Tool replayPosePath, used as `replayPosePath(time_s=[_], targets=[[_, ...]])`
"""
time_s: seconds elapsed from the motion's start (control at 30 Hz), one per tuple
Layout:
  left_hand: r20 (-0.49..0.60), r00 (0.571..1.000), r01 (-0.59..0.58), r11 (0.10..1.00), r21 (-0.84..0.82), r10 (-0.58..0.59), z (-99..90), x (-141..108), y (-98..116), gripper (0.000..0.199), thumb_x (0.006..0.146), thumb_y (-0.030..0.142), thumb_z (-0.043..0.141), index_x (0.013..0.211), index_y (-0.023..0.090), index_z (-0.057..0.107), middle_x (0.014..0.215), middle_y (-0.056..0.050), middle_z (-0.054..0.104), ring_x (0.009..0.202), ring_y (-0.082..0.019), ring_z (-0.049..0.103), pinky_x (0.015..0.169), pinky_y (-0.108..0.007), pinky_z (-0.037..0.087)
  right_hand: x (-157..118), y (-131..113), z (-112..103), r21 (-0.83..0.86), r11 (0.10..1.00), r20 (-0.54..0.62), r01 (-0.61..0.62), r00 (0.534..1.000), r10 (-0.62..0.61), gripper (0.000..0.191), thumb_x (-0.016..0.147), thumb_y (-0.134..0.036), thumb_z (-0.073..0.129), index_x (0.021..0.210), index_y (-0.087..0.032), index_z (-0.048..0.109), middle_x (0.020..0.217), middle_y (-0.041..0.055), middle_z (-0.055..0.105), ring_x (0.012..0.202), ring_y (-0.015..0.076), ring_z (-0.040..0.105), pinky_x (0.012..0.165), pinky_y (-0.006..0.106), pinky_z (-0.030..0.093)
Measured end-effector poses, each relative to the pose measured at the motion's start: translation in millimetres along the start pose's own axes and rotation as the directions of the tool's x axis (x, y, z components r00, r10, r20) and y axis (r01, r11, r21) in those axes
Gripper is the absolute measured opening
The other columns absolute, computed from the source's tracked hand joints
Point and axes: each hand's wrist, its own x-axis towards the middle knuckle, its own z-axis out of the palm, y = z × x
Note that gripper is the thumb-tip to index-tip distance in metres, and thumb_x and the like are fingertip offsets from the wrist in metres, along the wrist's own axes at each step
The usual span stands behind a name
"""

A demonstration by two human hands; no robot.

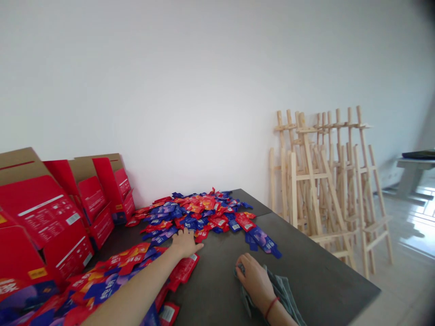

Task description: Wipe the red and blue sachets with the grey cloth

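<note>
My right hand [255, 280] was clenched on a cloth [286, 294] lying on the dark table [217, 276]. My left hand [184, 243] was loose, its fingers spread at the near edge of the heaped packets [200, 206].

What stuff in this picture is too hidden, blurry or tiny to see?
All in the head view:
Part of the cloth: under the right hand.
Insides of the red boxes: behind their walls.
Small print on the packets: too small and blurred.
Far table: right end cut off by picture edge.
</note>
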Motion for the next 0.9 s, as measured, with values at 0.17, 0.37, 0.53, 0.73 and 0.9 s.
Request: replayPosePath(time_s=[0.17, 0.37, 0.53, 0.73, 0.9], targets=[[0.076, 0.994, 0.081, 0.996, 0.026, -0.082, 30.1, 0.8, 12.2, 0.081, 0.081, 0.068, 0.037, 0.139, 0.011, 0.041, 0.140, -0.030, 0.039, 0.126, -0.047, 0.038, 0.091, -0.064, 0.034, 1.0, 1.4, 1.2, 0.000, 1.000, -0.004, 0.006, 1.000, -0.006, 0.011, 0.083, -0.015, 0.049, 0.084, -0.023, 0.056, 0.088, 0.0009, 0.060, 0.086, 0.0172, 0.058, 0.076, 0.026, 0.040], [0.047, 0.999, -0.025, 0.996, 0.083, 0.022, 36.2, -46.0, -6.5, 0.064, 0.088, 0.049, 0.037, 0.140, 0.013, 0.040, 0.145, -0.022, 0.037, 0.133, -0.039, 0.033, 0.102, -0.058, 0.025, 0.7, 0.9, 1.3, 0.023, 1.000, -0.005, -0.001, 1.000, 0.001, 0.011, 0.084, -0.016, 0.048, 0.083, -0.023, 0.056, 0.088, 0.0007, 0.060, 0.086, 0.0173, 0.058, 0.076, 0.026, 0.040], [0.051, 0.990, -0.139, 0.979, 0.147, 0.133, 33.1, -73.6, -29.3, 0.059, 0.088, 0.041, 0.039, 0.140, 0.013, 0.041, 0.145, -0.019, 0.038, 0.134, -0.036, 0.032, 0.106, -0.056, 0.022, -0.4, -2.7, -1.3, 0.030, 1.000, -0.005, -0.005, 1.000, 0.005, 0.011, 0.082, -0.014, 0.050, 0.083, -0.023, 0.056, 0.089, 0.0006, 0.060, 0.087, 0.0175, 0.058, 0.076, 0.026, 0.039], [0.029, 0.988, -0.154, 0.974, 0.164, 0.151, 25.1, -81.2, -49.9, 0.050, 0.086, 0.042, 0.043, 0.125, 0.014, 0.058, 0.130, -0.019, 0.054, 0.121, -0.035, 0.048, 0.103, -0.054, 0.028, 0.6, -3.1, -0.4, 0.035, 0.999, -0.002, -0.015, 1.000, 0.015, 0.012, 0.082, -0.014, 0.050, 0.084, -0.024, 0.056, 0.090, 0.0005, 0.060, 0.088, 0.0175, 0.058, 0.076, 0.026, 0.039], [-0.017, 0.992, -0.124, 0.986, 0.108, 0.127, 16.3, -47.0, -22.5, 0.036, 0.082, 0.030, 0.051, 0.109, 0.011, 0.064, 0.114, -0.018, 0.061, 0.110, -0.032, 0.055, 0.095, -0.046, 0.038, 0.5, -2.0, 1.0, 0.046, 0.999, 0.002, -0.009, 1.000, 0.009, 0.011, 0.082, -0.014, 0.050, 0.082, -0.023, 0.056, 0.089, 0.0012, 0.060, 0.087, 0.0181, 0.057, 0.076, 0.027, 0.039]])
